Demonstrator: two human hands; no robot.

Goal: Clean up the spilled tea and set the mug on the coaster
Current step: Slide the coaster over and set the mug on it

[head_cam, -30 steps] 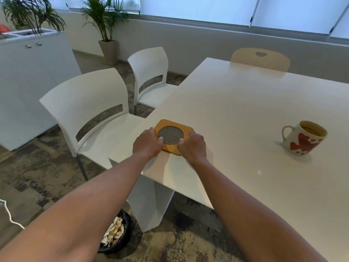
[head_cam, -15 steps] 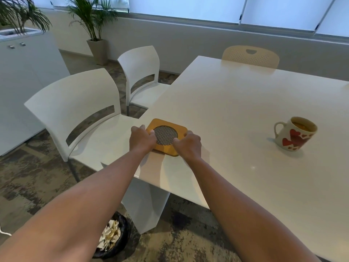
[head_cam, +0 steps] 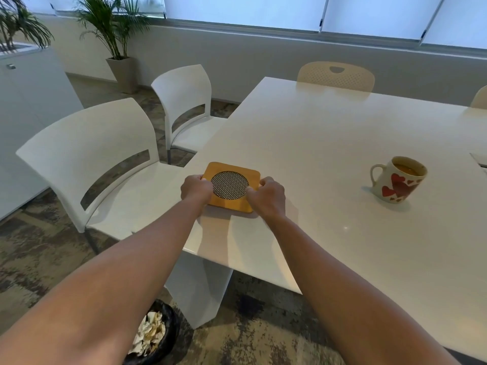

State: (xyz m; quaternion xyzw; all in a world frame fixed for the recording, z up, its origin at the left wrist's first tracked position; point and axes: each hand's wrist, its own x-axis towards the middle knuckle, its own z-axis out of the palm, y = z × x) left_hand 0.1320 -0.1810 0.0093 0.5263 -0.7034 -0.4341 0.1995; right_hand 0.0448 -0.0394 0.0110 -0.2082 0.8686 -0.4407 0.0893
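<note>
A square wooden coaster [head_cam: 232, 171] with a round woven centre lies near the left edge of the white table [head_cam: 316, 133]. My left hand [head_cam: 196, 189] grips its left side and my right hand [head_cam: 267, 194] grips its right side. A white mug [head_cam: 396, 180] with red hearts, holding brown tea, stands upright on the table well to the right of the coaster, handle pointing left. I see no spill on the table surface.
Two white chairs [head_cam: 89, 159] [head_cam: 184, 101] stand along the table's left side, a beige chair [head_cam: 336, 75] at the far end. A black bin [head_cam: 155, 335] with crumpled paper sits on the floor below the table corner. A white cabinet [head_cam: 29, 106] stands at left.
Both hands stay on the coaster; it sits slightly farther onto the table than before. The mug has not moved.
</note>
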